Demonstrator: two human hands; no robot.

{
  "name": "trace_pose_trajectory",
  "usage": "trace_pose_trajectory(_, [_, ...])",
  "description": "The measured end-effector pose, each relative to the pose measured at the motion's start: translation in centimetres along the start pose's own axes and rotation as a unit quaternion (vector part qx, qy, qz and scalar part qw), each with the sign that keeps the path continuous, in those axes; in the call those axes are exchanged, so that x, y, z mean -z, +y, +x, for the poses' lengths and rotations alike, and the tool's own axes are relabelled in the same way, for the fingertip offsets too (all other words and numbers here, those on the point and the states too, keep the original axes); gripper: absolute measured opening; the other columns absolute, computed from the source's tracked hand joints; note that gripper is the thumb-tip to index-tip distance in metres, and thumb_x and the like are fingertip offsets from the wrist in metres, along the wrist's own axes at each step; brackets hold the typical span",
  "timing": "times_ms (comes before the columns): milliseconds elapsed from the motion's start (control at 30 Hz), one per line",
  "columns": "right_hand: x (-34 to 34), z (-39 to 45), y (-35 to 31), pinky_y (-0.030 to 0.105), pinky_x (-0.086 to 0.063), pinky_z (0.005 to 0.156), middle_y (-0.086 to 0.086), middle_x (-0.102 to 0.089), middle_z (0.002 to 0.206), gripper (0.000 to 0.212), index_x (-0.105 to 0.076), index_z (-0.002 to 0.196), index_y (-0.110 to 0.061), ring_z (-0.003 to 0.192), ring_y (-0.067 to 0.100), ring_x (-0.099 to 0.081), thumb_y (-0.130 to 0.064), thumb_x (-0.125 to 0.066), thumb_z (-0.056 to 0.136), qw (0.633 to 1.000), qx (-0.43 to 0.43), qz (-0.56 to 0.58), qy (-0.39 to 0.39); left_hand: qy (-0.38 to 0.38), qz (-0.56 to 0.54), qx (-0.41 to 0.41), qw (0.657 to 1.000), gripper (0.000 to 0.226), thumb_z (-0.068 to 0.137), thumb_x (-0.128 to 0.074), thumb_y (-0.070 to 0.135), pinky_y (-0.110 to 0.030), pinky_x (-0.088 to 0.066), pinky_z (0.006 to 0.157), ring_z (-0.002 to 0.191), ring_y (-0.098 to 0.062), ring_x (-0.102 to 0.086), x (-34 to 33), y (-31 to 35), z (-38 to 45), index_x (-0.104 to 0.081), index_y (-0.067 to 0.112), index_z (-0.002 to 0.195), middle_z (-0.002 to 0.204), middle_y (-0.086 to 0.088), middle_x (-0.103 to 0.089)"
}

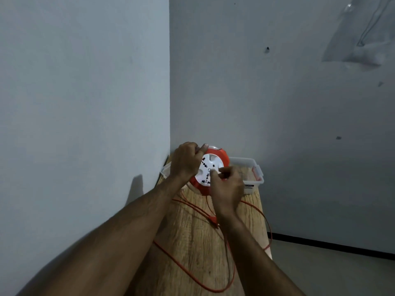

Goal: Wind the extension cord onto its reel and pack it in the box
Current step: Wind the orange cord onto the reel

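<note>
An orange cord reel with a white socket face is held upright above the far end of the wooden table. My left hand grips its left rim. My right hand pinches a small knob or handle near the centre of the white face. The orange cord runs from the reel in loose loops across the table, one loop hanging over the right edge. A clear plastic box stands right behind the reel, against the wall.
The narrow wooden table is pushed into a corner, with walls close on the left and behind. Its right edge drops to a tiled floor. A clear plastic bag hangs on the right wall.
</note>
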State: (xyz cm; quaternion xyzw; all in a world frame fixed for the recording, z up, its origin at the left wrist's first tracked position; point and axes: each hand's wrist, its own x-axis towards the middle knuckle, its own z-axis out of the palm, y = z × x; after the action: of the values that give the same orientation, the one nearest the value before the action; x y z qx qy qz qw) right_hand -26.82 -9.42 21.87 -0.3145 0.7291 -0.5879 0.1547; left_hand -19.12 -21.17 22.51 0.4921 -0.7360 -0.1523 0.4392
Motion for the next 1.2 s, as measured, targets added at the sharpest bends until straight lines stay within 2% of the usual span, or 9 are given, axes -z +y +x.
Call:
trace_pose_trajectory(100, [-0.1,0.2,0.6,0.011,-0.042,0.067,-0.002,-0.065,0.116,0.049,-0.058,0.13,-0.019,0.097,0.013,-0.064,-0.041,-0.071,0.089,0.967,0.178,-0.179,-0.029,-0.005,0.0,0.003,1.0,0.044,0.098,-0.049,0.05,-0.017,-0.035,0.056,0.054,-0.008,-0.051,-0.1,0.2,0.1,-0.056,0.02,0.067,0.06,0.009,-0.051])
trace_pose_trajectory(400, [-0.6,1.6,0.7,0.022,-0.038,0.067,0.007,-0.049,0.129,0.062,-0.054,0.124,-0.022,0.094,0.018,-0.061,-0.065,-0.068,0.082,0.907,0.225,-0.353,-0.039,-0.028,-0.019,-0.019,0.999,0.046,0.098,-0.052,0.049,-0.023,-0.047,0.066,0.067,-0.011,-0.059,-1.0,0.9,-0.6,-0.069,0.009,0.082,0.078,-0.003,-0.068])
trace_pose_trajectory(700, [-1.8,2.1,2.1,0.026,-0.059,0.083,0.0,-0.065,0.118,0.056,-0.066,0.116,-0.024,0.099,0.017,-0.067,-0.044,-0.089,0.07,0.987,0.134,-0.087,-0.013,-0.031,0.017,-0.032,0.999,0.041,0.098,-0.052,0.047,-0.019,-0.031,0.055,0.057,-0.009,-0.048,-0.5,1.4,-0.6,-0.055,0.017,0.07,0.067,0.005,-0.052])
trace_pose_trajectory(833, [-2.6,1.8,1.5,0.038,-0.06,0.085,0.005,-0.069,0.118,0.054,-0.063,0.114,-0.019,0.107,0.025,-0.068,-0.031,-0.092,0.071,0.994,-0.097,0.051,0.021,-0.042,0.045,-0.057,0.996,0.043,0.097,-0.053,0.049,-0.02,-0.034,0.054,0.062,-0.011,-0.054,-0.8,1.4,-0.4,-0.058,0.014,0.072,0.071,0.003,-0.056])
trace_pose_trajectory(933, [-3.2,2.7,0.3,0.051,-0.056,0.097,0.013,-0.061,0.121,0.065,-0.05,0.122,-0.015,0.12,0.036,-0.06,-0.038,-0.088,0.075,0.837,-0.428,0.341,-0.003,-0.047,0.059,-0.083,0.994,0.047,0.096,-0.053,0.051,-0.028,-0.047,0.06,0.067,-0.016,-0.058,-1.1,1.3,-0.7,-0.066,0.008,0.08,0.077,-0.004,-0.064])
trace_pose_trajectory(1000, [-3.1,3.6,-0.5,0.047,-0.052,0.102,0.018,-0.058,0.115,0.06,-0.047,0.136,-0.009,0.129,0.037,-0.053,-0.031,-0.077,0.088,0.665,-0.519,0.538,-0.007,-0.04,0.066,-0.105,0.991,0.046,0.096,-0.053,0.049,-0.027,-0.044,0.059,0.067,-0.016,-0.056,-1.4,1.3,-1.1,-0.067,0.007,0.082,0.078,-0.005,-0.065])
trace_pose_trajectory(1033, [-2.9,3.8,-1.0,0.045,-0.055,0.094,0.019,-0.058,0.11,0.057,-0.048,0.137,-0.007,0.122,0.036,-0.058,-0.027,-0.075,0.091,0.652,-0.524,0.548,-0.007,-0.035,0.065,-0.107,0.992,0.046,0.097,-0.053,0.049,-0.026,-0.041,0.059,0.066,-0.015,-0.056,-1.4,1.3,-1.2,-0.067,0.008,0.082,0.077,-0.005,-0.065])
trace_pose_trajectory(1133, [-2.1,2.8,-2.0,0.035,-0.057,0.051,0.018,-0.066,0.097,0.049,-0.054,0.135,-0.004,0.065,0.028,-0.073,-0.017,-0.073,0.092,0.729,-0.472,0.492,-0.058,-0.02,0.049,-0.068,0.996,0.045,0.098,-0.053,0.048,-0.022,-0.038,0.06,0.065,-0.012,-0.054,-1.1,1.1,-0.9,-0.067,0.008,0.081,0.076,-0.002,-0.063])
trace_pose_trajectory(1200, [-1.5,1.7,-1.3,0.038,-0.06,0.049,0.016,-0.071,0.099,0.042,-0.057,0.126,-0.005,0.065,0.029,-0.075,-0.013,-0.074,0.089,0.808,-0.429,0.401,-0.057,-0.012,0.04,-0.037,0.998,0.046,0.098,-0.052,0.049,-0.021,-0.039,0.06,0.065,-0.01,-0.055,-0.7,0.6,-0.4,-0.067,0.009,0.08,0.075,-0.001,-0.064])
